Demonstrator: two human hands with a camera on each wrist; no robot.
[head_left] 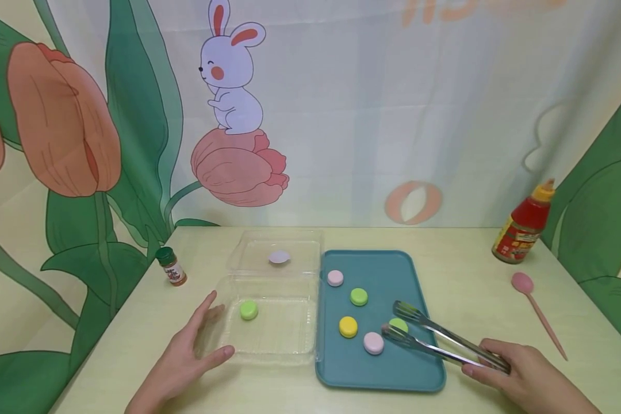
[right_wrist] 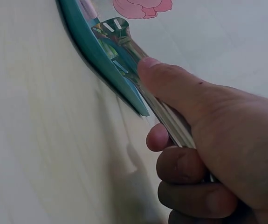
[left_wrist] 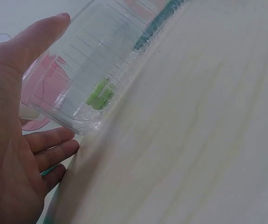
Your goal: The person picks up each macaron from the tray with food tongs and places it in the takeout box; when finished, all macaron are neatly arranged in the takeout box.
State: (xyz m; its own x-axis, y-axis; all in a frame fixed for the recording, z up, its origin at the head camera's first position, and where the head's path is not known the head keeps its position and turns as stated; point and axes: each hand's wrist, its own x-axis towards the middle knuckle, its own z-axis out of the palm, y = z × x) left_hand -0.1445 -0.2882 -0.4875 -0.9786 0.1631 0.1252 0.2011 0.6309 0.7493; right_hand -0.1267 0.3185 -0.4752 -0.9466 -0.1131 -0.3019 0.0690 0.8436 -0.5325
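Observation:
My right hand (head_left: pixel 517 368) grips metal tongs (head_left: pixel 460 339) by the handle end. Their parted tips straddle a green macaron (head_left: pixel 398 325) on the blue-green tray (head_left: pixel 383 374). Other macarons lie on that tray: a yellow one (head_left: pixel 348 326), a second green one (head_left: pixel 359 296) and two pink ones, the nearer (head_left: pixel 374 343) close to the lower tip. Left of the tray stands a clear plastic box (head_left: pixel 274 357), lid folded back, with one green macaron (head_left: pixel 248 310) inside. My left hand (head_left: pixel 183 356), fingers spread, is at the box's left side, its thumb by the front corner.
A small green-capped bottle (head_left: pixel 171 267) stands at the back left of the table. On the right are a red sauce bottle (head_left: pixel 524 224) and a pink spoon (head_left: pixel 540 313). A printed curtain (head_left: pixel 341 115) hangs behind the table. The box lid bears a pale oval sticker (head_left: pixel 279 257).

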